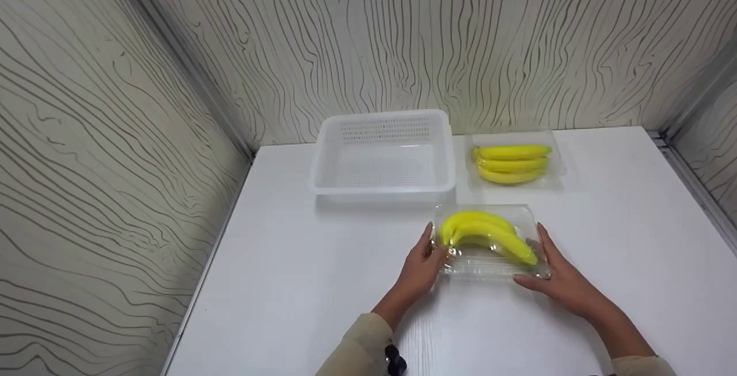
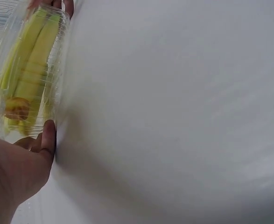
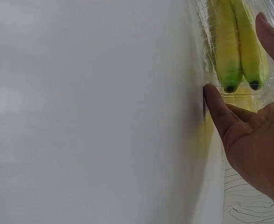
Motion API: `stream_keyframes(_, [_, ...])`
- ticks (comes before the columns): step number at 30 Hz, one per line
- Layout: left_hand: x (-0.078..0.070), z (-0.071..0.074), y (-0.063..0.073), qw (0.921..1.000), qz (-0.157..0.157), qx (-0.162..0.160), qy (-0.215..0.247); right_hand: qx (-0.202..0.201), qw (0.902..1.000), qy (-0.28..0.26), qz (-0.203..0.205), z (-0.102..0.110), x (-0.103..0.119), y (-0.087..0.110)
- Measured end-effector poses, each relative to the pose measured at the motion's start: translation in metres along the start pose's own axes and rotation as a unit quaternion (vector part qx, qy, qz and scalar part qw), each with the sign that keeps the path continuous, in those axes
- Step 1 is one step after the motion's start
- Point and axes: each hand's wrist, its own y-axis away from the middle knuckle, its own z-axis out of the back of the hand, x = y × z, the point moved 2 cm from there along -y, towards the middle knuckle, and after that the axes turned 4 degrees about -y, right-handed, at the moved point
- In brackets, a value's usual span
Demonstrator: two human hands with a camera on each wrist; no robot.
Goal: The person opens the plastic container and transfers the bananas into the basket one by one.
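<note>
Both hands hold a clear plastic clamshell box [image 1: 481, 269] close over the white table. Inside it lies a bunch of yellow bananas [image 1: 489, 232] with green tips, seen through the plastic. My left hand [image 1: 421, 266] grips the box's left end, thumb at the near side and fingers round the end. At the opposite end, my right hand [image 1: 567, 284] holds it with the thumb along the near edge and fingers on the right side. The right wrist view shows the right hand [image 3: 258, 135] spread round the box's end, beside the dark banana tips [image 3: 231, 88].
A white slotted plastic basket [image 1: 383, 190] stands at the back of the table [image 1: 276, 272], left of the box. To its right, near the back wall [image 1: 368, 48], sits another clear box with several bananas [image 1: 512, 164]. A side wall [image 1: 103, 163] flanks the table's left.
</note>
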Motion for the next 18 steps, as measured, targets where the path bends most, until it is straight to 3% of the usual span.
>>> stream_keyframes(6, [0.0009, 0.0005, -0.0002, 0.9998, -0.004, -0.006, 0.019, 0.006, 0.9987, -0.05, 0.012, -0.0016, -0.0044, -0.0001])
stream_keyframes(13, [0.0008, -0.0005, 0.0003, 0.9991, 0.002, -0.014, 0.04, 0.025, 0.9905, -0.134, -0.019, -0.0018, -0.0075, -0.0011])
stream_keyframes(18, [-0.0017, 0.0016, 0.0001, 0.9993, 0.007, -0.017, 0.033, 0.027, 0.9914, -0.124, -0.033, -0.0025, -0.0051, -0.0038])
